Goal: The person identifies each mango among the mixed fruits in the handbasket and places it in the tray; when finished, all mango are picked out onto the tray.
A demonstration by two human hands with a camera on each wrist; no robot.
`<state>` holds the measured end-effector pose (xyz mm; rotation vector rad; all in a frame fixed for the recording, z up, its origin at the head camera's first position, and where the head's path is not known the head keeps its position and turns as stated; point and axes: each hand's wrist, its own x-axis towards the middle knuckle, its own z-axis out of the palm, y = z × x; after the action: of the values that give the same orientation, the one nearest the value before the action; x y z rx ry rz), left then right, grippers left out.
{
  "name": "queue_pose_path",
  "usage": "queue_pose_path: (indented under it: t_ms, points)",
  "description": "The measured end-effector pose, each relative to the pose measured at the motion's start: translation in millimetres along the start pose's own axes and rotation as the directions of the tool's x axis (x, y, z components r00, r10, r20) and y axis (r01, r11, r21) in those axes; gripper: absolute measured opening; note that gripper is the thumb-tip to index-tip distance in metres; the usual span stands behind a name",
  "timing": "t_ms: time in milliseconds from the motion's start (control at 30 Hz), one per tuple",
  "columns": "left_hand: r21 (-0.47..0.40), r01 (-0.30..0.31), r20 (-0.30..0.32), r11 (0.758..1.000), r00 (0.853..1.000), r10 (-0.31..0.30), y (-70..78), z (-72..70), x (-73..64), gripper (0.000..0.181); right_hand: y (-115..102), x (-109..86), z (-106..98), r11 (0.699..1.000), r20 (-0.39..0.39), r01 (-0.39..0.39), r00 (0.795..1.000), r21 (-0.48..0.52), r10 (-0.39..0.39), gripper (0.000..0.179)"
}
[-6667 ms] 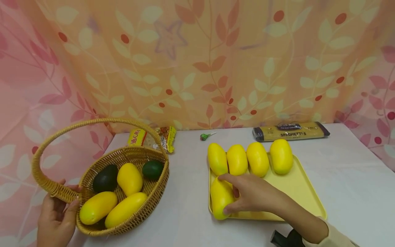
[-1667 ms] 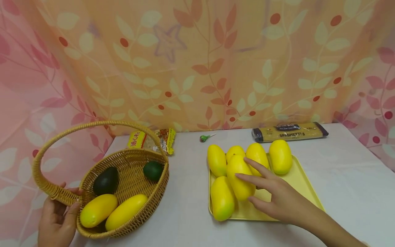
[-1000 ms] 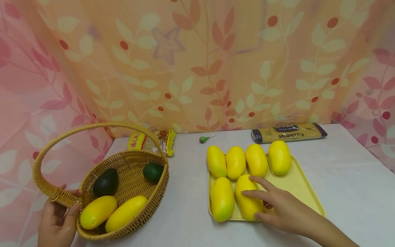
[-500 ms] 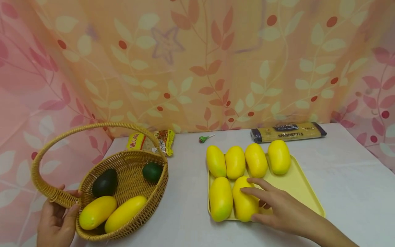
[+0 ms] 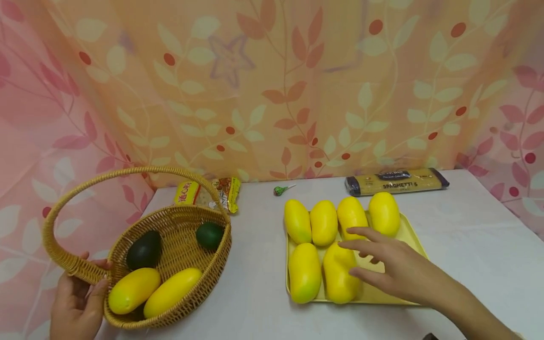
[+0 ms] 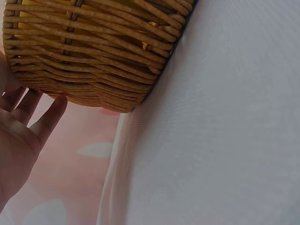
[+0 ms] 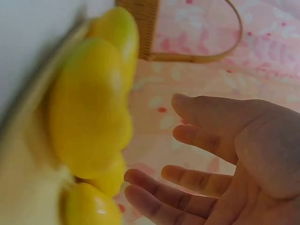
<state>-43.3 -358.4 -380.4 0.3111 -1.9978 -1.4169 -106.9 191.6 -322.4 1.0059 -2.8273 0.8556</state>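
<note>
My left hand (image 5: 77, 307) grips the wicker basket (image 5: 180, 252) at its left end, thumb at the rim beside the base of the handle. In the left wrist view its fingers (image 6: 49, 117) lie against the basket's woven side. The basket holds two yellow mangoes (image 5: 134, 291), a dark avocado (image 5: 144, 250) and a smaller dark green fruit (image 5: 209, 236). My right hand (image 5: 395, 267) hovers with fingers spread over the yellow tray (image 5: 386, 295), holding nothing. Right by its fingertips lies a mango (image 5: 340, 278); the right wrist view shows a gap between hand and mangoes (image 7: 86, 108).
Along the back lie a yellow food packet (image 5: 229, 193), partly behind the basket, a small green lollipop (image 5: 279, 190) and a spaghetti pack (image 5: 397, 182). Another mango (image 5: 304, 274) sits at the tray's front left, with several more in a row behind. Patterned curtains (image 5: 272, 94) enclose the table.
A mango has gone from the basket to the tray's front row, carried by my right hand. That hand has since let go and lifted away from it. My left hand has stayed on the basket.
</note>
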Motion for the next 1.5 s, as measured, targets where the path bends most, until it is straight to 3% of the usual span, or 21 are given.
queue_pose_path:
  t_ms: [133,233,300,400,567,633,733,900,1000,1100,1167,1300,1500]
  points:
    - [0.004,0.032,-0.012,0.999,0.999,-0.032,0.8,-0.7,1.1,0.069,-16.1,20.7,-13.5,0.998,-0.011,0.037,0.999,-0.047,-0.037,0.041]
    - [0.021,0.072,-0.021,0.997,0.997,-0.071,1.1,-0.9,1.0,0.069,-34.1,45.0,-11.1,0.990,0.057,0.135,0.990,-0.048,-0.132,0.037]
    - [0.032,0.078,-0.022,0.996,0.997,-0.078,1.2,-0.7,1.0,0.068,-48.9,64.6,-4.7,0.977,0.126,0.213,0.970,-0.023,-0.208,0.035]
    - [0.055,0.080,-0.024,0.995,0.997,-0.078,1.2,0.1,1.1,0.068,-73.0,95.9,11.5,0.936,0.218,0.349,0.912,0.036,-0.348,0.034]
    - [0.084,0.092,-0.032,0.992,0.996,-0.089,1.2,1.1,0.8,0.068,-112.3,143.5,52.0,0.811,0.289,0.563,0.758,0.160,-0.584,0.030]
    - [0.099,0.090,-0.034,0.991,0.996,-0.087,1.0,0.9,0.6,0.068,-127.4,160.7,70.2,0.766,0.305,0.611,0.704,0.199,-0.641,0.029]
    - [0.110,0.079,-0.035,0.991,0.997,-0.075,0.9,0.5,0.7,0.069,-149.2,184.7,96.5,0.729,0.342,0.654,0.651,0.201,-0.678,0.026]
    - [0.117,0.069,-0.027,0.991,0.997,-0.066,1.0,1.0,1.5,0.069,-175.1,213.7,132.1,0.719,0.479,0.680,0.588,0.144,-0.652,0.025]
    - [0.136,0.075,-0.026,0.988,0.997,-0.072,-0.3,1.1,2.0,0.070,-181.5,226.2,144.3,0.763,0.558,0.630,0.584,0.147,-0.590,0.029]
    - [0.133,0.062,-0.022,0.989,0.998,-0.060,-0.7,1.4,1.9,0.071,-182.1,236.1,150.0,0.828,0.601,0.540,0.615,0.150,-0.510,0.037]
    - [0.127,0.043,-0.015,0.991,0.999,-0.042,-0.7,1.8,1.6,0.071,-180.3,240.3,151.6,0.854,0.614,0.504,0.636,0.128,-0.468,0.042]
    - [0.102,0.021,-0.016,0.995,1.000,-0.020,0.3,2.2,0.5,0.070,-174.9,243.4,153.3,0.867,0.610,0.494,0.670,0.060,-0.424,0.050]
    - [0.161,0.024,-0.013,0.987,1.000,-0.022,1.1,1.9,0.0,0.072,-172.0,241.7,153.0,0.855,0.572,0.517,0.691,0.035,-0.441,0.050]
